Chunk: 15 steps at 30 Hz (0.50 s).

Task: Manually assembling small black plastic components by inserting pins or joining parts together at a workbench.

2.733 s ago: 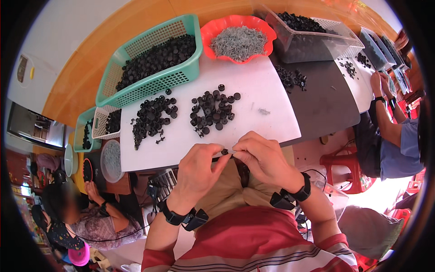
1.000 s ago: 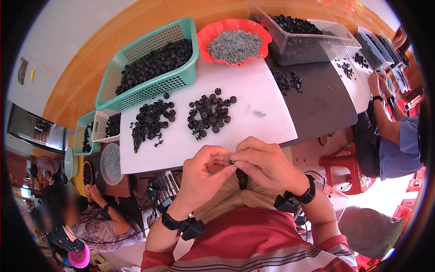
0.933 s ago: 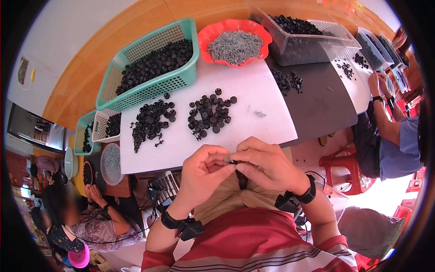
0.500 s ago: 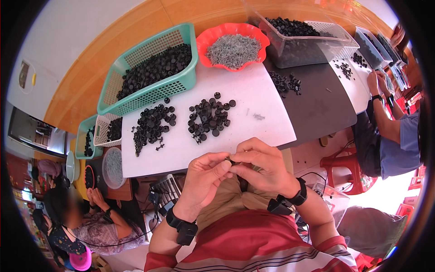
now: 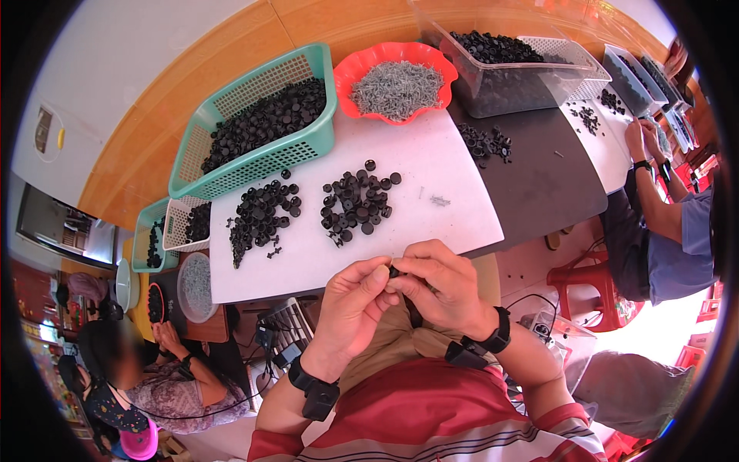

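In front of my lap, just off the table's near edge, a small black plastic part [image 5: 394, 271] sits pinched between my fingertips. My left hand [image 5: 356, 304] grips it with thumb and forefinger, while my right hand [image 5: 443, 286] has thumb and fingers closed on it from the other side. Most of the part is hidden by the fingers. Beyond my hands, two piles lie on the white board [image 5: 431, 169]: a left heap of small black parts [image 5: 260, 215] and a right heap of round black caps and knobs [image 5: 358, 204]. A few tiny grey metal pieces [image 5: 439, 200] lie to their right.
A green basket [image 5: 254, 173] of black parts, a red scalloped bowl [image 5: 350, 65] of grey metal pieces and a clear bin [image 5: 516, 88] line the back. More black parts [image 5: 483, 142] lie on the dark tabletop. People work at both sides; a red stool [image 5: 589, 281] stands right.
My fingers have shifted slightly around the black part, and a bit more of it shows now. The piles and containers keep their places; the view has tilted a little.
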### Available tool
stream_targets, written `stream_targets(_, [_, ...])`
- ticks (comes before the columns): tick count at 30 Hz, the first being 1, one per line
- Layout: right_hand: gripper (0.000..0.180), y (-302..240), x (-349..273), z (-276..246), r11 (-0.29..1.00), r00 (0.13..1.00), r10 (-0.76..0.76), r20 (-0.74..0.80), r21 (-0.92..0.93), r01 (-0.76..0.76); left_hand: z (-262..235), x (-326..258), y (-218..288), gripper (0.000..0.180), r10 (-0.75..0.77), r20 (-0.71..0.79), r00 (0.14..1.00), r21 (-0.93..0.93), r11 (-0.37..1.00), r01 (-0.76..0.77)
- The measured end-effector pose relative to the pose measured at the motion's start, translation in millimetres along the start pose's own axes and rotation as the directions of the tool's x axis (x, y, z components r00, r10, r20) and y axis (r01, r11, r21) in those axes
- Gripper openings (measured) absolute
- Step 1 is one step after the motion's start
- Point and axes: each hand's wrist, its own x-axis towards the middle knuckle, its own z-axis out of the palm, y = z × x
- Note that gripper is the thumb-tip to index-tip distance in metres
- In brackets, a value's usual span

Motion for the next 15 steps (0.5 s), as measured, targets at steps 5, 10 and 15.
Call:
stream_targets(5, [0.028, 5.9, -2.8, 3.3, 0.998, 1.000, -0.012, -0.023, -0.069, 0.011, 2.4, -0.6, 0.2, 0.021, -0.006, -0.008, 1.000, 0.003, 1.000, 0.006])
stream_targets(10, [0.030, 5.0, -0.2, 1.2, 0.991, 0.999, -0.051, 0.009, -0.124, 0.052, 1.7, -1.3, -0.3, 0.019, -0.002, -0.025, 1.000, 0.008, 1.000, 0.002])
stream_targets(15, [0.031, 5.4, -0.7, 2.4, 0.992, 0.997, -0.072, -0.020, -0.109, 0.069, 0.8, -1.3, -1.0, 0.018, -0.003, -0.039, 0.999, 0.001, 1.000, 0.003])
